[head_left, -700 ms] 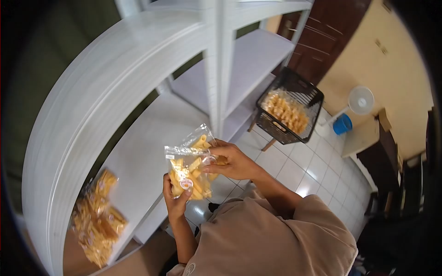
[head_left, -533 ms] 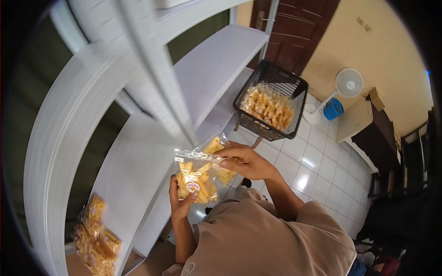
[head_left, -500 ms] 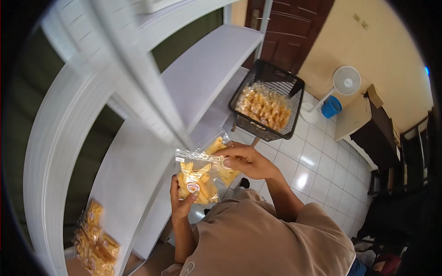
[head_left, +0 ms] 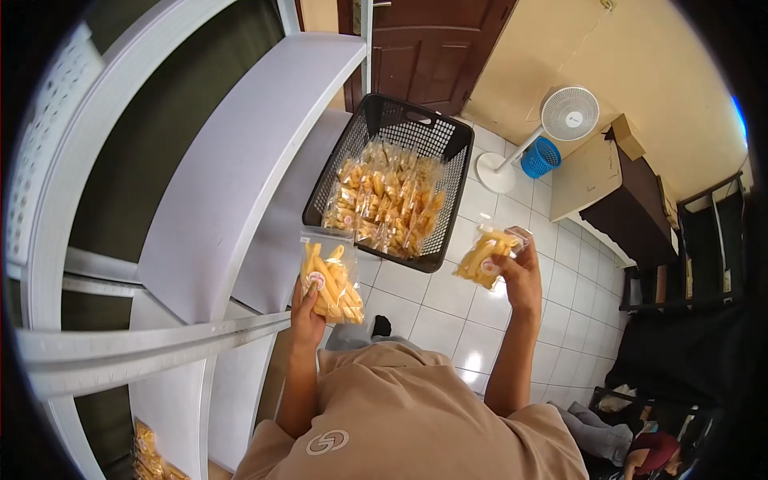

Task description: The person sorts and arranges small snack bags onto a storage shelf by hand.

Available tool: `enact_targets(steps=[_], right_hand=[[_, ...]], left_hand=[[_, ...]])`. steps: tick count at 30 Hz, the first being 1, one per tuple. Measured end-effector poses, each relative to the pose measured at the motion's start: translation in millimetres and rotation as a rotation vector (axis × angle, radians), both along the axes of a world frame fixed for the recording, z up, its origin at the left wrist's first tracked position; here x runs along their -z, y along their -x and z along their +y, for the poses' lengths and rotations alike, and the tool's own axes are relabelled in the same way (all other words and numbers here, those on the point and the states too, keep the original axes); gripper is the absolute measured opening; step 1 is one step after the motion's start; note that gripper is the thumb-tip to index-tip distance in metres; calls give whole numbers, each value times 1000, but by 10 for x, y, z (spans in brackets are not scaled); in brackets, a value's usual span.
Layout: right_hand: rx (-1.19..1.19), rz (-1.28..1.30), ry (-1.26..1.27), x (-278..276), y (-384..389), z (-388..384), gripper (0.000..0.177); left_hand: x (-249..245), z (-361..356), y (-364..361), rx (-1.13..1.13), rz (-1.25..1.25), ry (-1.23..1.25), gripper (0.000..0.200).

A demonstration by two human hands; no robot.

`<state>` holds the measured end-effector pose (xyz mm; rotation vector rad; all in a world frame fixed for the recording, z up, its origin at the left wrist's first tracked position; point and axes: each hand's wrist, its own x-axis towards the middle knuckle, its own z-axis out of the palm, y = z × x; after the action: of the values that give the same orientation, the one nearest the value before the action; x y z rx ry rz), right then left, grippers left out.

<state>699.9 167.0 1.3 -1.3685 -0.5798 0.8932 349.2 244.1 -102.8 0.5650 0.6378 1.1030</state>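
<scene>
My left hand (head_left: 307, 318) grips a clear zip bag of yellow stick snacks (head_left: 334, 288) by its lower left side, thumb beside the round label. Out to the right, my right hand (head_left: 520, 272) has its fingers closed on a second snack bag (head_left: 483, 258), tilted over the tiled floor. Ahead of both hands stands a black plastic basket (head_left: 448, 232), holding many similar packed bags (head_left: 388, 192). The top of the left bag overlaps the basket's near corner in this view.
White shelves (head_left: 232, 160) line the left side, with more snack bags (head_left: 152, 456) on a low board. Behind the basket are a standing fan (head_left: 570, 114), a blue bin (head_left: 541, 158) and a brown door (head_left: 432, 48). Another person (head_left: 652, 452) is at the lower right.
My hands have moved apart, the right one swinging out to the right with its bag. The view has turned, so the basket now appears nearer and further left.
</scene>
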Motion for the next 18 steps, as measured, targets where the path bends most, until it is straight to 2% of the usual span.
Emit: enact_targets(steps=[4, 6, 7, 9, 12, 17, 18], right_hand=[[3, -86, -11, 18, -344, 509, 39], [-87, -288, 32, 47, -487, 860, 34], [-105, -265, 23, 56, -504, 1067, 31], [-144, -303, 140, 102, -553, 1515, 29], [-324, -446, 159, 591, -737, 2324, 31], [-419, -647, 187, 1530, -773, 3752, 28], [-470, -808, 135, 1787, -791, 4028, 27]], left_hand=[[205, 515, -284, -14, 35, 41, 48], [326, 749, -389, -6, 63, 51, 49], [373, 861, -450, -39, 62, 70, 49], [400, 1044, -537, -76, 58, 97, 49], [386, 1323, -633, -82, 32, 101, 50], [381, 1477, -673, -259, 66, 212, 50], [377, 1497, -703, -275, 72, 211, 50]])
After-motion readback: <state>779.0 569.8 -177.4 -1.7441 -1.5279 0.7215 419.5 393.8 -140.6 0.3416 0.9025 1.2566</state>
